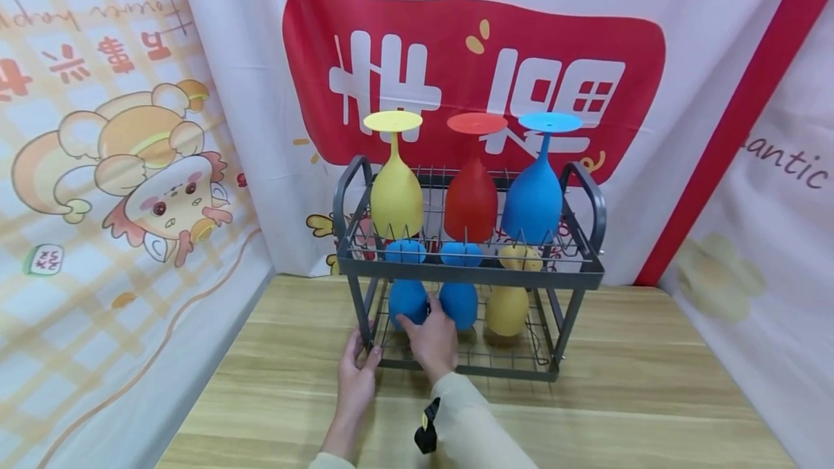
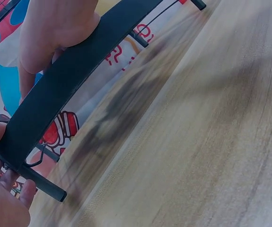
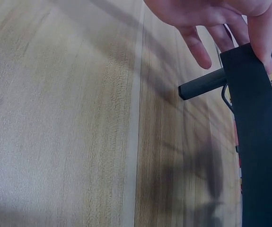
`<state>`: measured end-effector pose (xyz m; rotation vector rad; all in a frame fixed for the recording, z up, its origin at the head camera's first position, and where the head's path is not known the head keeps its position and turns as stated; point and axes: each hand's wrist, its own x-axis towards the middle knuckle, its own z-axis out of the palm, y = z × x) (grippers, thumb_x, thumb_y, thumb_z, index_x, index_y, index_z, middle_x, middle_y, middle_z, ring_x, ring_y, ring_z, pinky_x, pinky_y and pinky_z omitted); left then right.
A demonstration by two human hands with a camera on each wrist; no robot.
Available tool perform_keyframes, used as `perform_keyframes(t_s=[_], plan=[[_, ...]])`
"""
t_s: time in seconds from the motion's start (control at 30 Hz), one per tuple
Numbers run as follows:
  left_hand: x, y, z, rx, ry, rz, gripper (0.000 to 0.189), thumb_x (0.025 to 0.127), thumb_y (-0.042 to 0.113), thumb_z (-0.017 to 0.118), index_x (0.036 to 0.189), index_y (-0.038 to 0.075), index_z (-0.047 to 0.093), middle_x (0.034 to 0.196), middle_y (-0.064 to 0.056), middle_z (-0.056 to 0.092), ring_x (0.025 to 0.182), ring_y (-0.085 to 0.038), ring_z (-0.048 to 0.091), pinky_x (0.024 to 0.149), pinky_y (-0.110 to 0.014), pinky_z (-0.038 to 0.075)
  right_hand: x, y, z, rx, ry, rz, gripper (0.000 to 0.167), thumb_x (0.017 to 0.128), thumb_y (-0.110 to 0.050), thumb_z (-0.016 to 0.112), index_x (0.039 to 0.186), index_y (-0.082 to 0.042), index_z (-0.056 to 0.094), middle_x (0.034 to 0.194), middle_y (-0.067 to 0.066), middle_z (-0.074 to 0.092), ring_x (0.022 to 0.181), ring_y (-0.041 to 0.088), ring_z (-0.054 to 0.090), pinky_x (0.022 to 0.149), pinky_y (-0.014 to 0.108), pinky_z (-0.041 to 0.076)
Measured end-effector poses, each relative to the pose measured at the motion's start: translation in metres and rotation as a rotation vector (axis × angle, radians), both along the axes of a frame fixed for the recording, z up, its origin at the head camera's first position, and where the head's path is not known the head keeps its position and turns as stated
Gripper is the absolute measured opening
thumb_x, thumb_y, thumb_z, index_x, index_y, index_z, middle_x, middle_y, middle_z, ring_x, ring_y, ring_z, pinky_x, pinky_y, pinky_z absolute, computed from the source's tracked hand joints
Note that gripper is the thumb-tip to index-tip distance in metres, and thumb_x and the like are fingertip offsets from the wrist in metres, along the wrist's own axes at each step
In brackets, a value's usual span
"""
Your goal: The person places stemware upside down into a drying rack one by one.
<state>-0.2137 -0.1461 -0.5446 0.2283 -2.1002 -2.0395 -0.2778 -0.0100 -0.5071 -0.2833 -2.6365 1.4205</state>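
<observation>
My left hand (image 1: 358,368) grips the lower front-left corner of a dark grey two-tier wire rack (image 1: 469,277), thumb in front and fingers round the side. That hand (image 2: 5,203) shows at the corner in the left wrist view too. Reaching into the lower tier, my right hand (image 1: 433,339) holds the bowl of the leftmost blue goblet (image 1: 405,299) between thumb and fingers. The goblet stands upside down, partly covered by the hand. Beside it are another upside-down blue goblet (image 1: 460,306) and a yellow goblet (image 1: 508,310).
Upside down on the upper tier stand a yellow goblet (image 1: 396,197), a red goblet (image 1: 471,201) and a blue goblet (image 1: 533,201). The rack stands on a wood-grain table (image 1: 658,368). Printed cloth (image 1: 247,114) hangs behind and at both sides.
</observation>
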Motion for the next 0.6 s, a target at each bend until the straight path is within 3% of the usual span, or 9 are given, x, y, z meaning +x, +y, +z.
perform_keyframes(t_s=[0.27,0.43,0.6], plan=[[0.000,0.002,-0.002,-0.010,-0.025,0.017,0.053,0.105,0.007,0.060,0.155,0.025,0.052,0.163,-0.017,0.050,0.145,-0.040,0.053,0.102,-0.035,0.049,0.004,0.003,-0.003,-0.017,0.003,-0.004,0.082,0.090,-0.050,0.082,0.156,-0.012,0.051,0.151,0.018,0.063,0.134,0.039,0.065,0.110,0.062,0.053],[0.002,0.004,-0.004,-0.014,-0.033,0.060,0.060,0.106,0.010,0.061,0.162,0.020,0.042,0.165,-0.018,0.045,0.149,-0.042,0.048,0.114,-0.051,0.051,0.012,0.008,-0.002,-0.124,0.054,0.005,0.072,0.092,-0.043,0.083,0.148,-0.006,0.058,0.144,0.019,0.067,0.132,0.040,0.067,0.106,0.060,0.056],[0.007,0.007,-0.003,-0.068,-0.015,0.179,0.069,0.102,0.017,0.069,0.163,0.025,0.038,0.166,-0.008,0.045,0.153,-0.036,0.043,0.122,-0.058,0.042,0.021,0.017,0.002,-0.185,0.151,0.041,0.050,0.094,-0.036,0.082,0.131,-0.006,0.066,0.124,0.016,0.074,0.112,0.031,0.073,0.098,0.050,0.062]])
